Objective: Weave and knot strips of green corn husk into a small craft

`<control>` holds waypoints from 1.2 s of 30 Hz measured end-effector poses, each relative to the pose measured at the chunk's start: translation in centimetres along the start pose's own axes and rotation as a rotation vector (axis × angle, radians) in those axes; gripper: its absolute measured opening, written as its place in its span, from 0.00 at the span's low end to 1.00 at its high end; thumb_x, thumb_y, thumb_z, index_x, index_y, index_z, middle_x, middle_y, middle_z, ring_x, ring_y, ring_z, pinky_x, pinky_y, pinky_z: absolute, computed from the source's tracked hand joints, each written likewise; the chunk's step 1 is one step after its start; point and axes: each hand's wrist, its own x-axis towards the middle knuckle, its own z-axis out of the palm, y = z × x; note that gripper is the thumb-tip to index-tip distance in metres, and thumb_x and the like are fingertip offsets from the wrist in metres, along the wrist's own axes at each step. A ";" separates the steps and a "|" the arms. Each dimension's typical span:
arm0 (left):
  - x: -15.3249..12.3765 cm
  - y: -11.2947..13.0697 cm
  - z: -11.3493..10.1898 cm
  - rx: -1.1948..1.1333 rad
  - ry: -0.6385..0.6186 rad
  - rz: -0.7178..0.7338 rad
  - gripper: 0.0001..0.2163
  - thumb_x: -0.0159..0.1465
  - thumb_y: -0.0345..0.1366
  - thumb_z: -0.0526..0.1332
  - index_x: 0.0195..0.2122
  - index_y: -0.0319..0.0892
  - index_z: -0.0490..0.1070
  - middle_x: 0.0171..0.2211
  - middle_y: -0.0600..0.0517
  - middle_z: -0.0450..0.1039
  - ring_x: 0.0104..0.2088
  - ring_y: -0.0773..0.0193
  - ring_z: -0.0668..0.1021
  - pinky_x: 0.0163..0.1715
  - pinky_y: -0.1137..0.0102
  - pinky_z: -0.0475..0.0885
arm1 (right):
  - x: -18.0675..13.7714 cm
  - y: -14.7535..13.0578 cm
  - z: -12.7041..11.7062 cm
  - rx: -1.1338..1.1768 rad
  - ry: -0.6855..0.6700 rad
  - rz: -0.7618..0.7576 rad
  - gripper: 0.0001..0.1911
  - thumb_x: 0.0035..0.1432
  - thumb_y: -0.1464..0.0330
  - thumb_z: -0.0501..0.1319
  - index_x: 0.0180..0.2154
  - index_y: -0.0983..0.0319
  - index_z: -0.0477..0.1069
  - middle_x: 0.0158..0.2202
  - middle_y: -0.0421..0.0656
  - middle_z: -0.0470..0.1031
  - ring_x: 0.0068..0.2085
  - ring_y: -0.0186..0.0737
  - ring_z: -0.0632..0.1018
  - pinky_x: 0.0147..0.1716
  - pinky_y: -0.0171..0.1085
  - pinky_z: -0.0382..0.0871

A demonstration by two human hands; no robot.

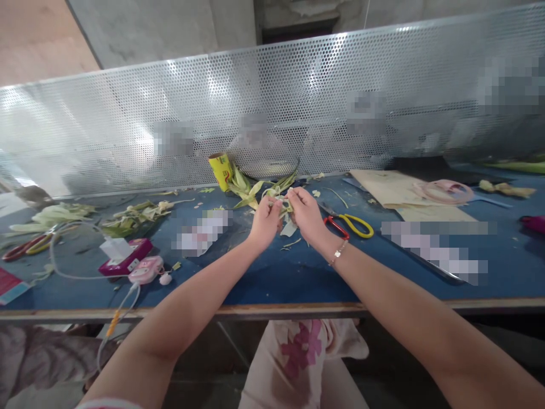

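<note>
Husk strips (288,209), count unclear: over the blue surface (255,284), pinched by left hand (264,218) and right hand (305,211). Scissors (336,216), two pairs: one beside right hand, one far left. Yellow tube (219,172), one: tilted, behind.

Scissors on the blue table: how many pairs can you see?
2. One pair lies beside the right hand; the other pair lies at the far left of the picture, near some pale leaves. More could be hidden under plant scraps.
</note>
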 end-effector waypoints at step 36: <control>-0.2 0.4 -0.1 -0.012 0.118 0.012 0.12 0.64 0.42 0.57 0.30 0.44 0.54 0.12 0.65 0.50 0.10 0.77 0.56 0.13 0.78 0.51 | -0.1 -1.0 -0.5 0.393 -0.166 0.272 0.17 0.48 0.60 0.63 0.20 0.59 0.58 0.15 0.31 0.50 0.16 0.25 0.51 0.17 0.33 0.41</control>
